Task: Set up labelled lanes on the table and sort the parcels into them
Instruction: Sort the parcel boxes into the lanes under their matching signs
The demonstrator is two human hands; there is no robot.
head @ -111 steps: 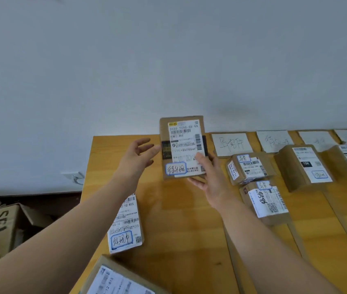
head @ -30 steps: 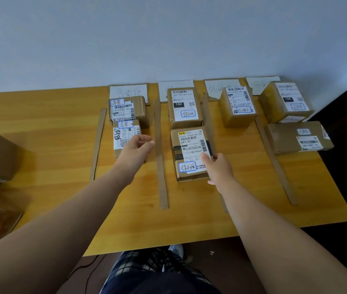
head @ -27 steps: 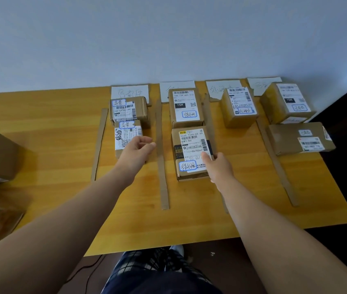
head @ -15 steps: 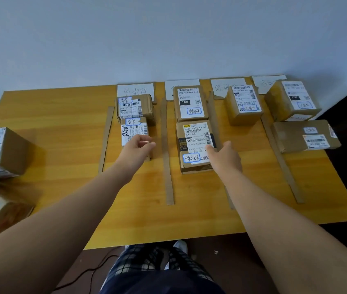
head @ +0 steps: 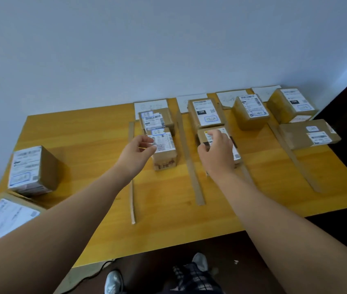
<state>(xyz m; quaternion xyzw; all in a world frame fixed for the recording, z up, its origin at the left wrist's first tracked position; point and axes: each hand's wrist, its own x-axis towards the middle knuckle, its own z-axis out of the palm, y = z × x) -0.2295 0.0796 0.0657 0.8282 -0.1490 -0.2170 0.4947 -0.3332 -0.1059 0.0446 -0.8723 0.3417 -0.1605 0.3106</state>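
Observation:
Cardboard strips (head: 190,162) split the yellow table (head: 88,132) into lanes, each headed by a white paper label (head: 151,105) at the wall. Brown parcels lie in the lanes. The first lane holds a back parcel (head: 156,118) and a front parcel (head: 166,151). My left hand (head: 137,153) hovers beside that front parcel, fingers loosely curled and holding nothing. My right hand (head: 217,153) is over the second lane's front parcel (head: 237,154), which lies flat and is mostly hidden by it. Behind stands another parcel (head: 206,113).
Two unsorted parcels sit at the table's left end, one upright (head: 32,168) and one at the near corner (head: 7,215). A single parcel (head: 251,111) is in the third lane and two parcels (head: 291,105) (head: 308,134) in the fourth. The wall runs behind the table.
The parcel I held up earlier now lies in the second lane. My right hand slid from its right edge to over its top. The view swung left.

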